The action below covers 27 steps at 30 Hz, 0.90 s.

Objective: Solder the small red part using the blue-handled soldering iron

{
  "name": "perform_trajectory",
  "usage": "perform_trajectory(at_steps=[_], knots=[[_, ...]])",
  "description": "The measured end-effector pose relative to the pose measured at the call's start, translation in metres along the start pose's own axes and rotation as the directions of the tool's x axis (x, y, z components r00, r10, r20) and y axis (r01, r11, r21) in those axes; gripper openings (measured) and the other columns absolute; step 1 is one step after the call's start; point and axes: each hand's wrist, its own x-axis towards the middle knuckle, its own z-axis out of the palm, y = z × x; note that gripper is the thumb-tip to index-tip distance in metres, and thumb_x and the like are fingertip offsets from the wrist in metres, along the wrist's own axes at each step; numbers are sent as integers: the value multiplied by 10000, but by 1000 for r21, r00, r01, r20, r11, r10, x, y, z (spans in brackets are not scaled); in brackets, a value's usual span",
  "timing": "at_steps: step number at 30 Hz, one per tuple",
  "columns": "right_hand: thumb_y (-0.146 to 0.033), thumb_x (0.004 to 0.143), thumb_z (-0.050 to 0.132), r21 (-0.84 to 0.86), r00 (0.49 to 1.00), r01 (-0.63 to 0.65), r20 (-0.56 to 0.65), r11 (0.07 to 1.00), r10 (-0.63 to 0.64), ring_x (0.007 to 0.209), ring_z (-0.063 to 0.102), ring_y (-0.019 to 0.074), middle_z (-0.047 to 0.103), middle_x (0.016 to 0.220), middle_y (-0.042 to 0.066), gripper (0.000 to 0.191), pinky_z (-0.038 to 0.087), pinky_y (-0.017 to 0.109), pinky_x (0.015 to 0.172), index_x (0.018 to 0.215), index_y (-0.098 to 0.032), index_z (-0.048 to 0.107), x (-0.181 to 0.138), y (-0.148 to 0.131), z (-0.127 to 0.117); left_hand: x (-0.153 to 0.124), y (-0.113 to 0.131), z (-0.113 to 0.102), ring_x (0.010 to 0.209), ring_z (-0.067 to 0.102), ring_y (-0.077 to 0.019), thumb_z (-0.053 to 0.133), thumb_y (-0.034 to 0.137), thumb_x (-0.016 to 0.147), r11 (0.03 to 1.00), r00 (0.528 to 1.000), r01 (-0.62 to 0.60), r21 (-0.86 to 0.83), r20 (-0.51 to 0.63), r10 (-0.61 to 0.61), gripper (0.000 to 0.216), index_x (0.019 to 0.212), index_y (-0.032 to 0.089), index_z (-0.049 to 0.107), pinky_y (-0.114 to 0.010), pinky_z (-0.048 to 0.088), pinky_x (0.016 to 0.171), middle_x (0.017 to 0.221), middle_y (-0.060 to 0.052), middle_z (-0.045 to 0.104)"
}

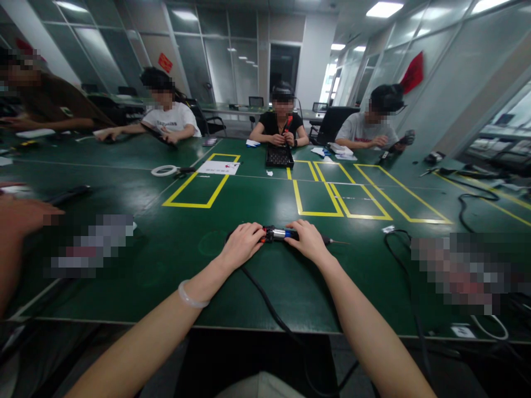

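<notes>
A corded electric screwdriver (279, 234) lies crosswise on the green table in front of me, its thin bit pointing right. Its middle shows a silver band and a blue part. Closed over the left end, near some red and black parts, is my left hand (244, 243). My right hand (307, 240) wraps the other end, just behind the dark nose. Both palms hide much of the body. From below my left hand a black cord (267, 307) runs down over the table's near edge.
Yellow tape rectangles (319, 214) mark the table (257, 193) beyond my hands. A paper sheet (218, 167) and a white cable coil (165, 171) lie ahead left. Black cables (409, 265) run at right. Several people sit around; one has a black tray (279, 157). Another person's hand (31, 213) reaches in at left.
</notes>
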Motion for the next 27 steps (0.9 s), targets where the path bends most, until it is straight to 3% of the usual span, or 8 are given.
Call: perform_trajectory(at_steps=[27], knots=[[-320, 839, 664, -21, 999, 38, 17, 999, -38, 972, 547, 227, 614, 1030, 62, 315, 393, 323, 813, 1130, -220, 601, -1, -2, 3, -2, -2, -1, 988, 541, -250, 597, 243, 865, 994, 998, 45, -97, 44, -41, 239, 1091, 210, 526, -395, 426, 867, 1133, -81, 583]])
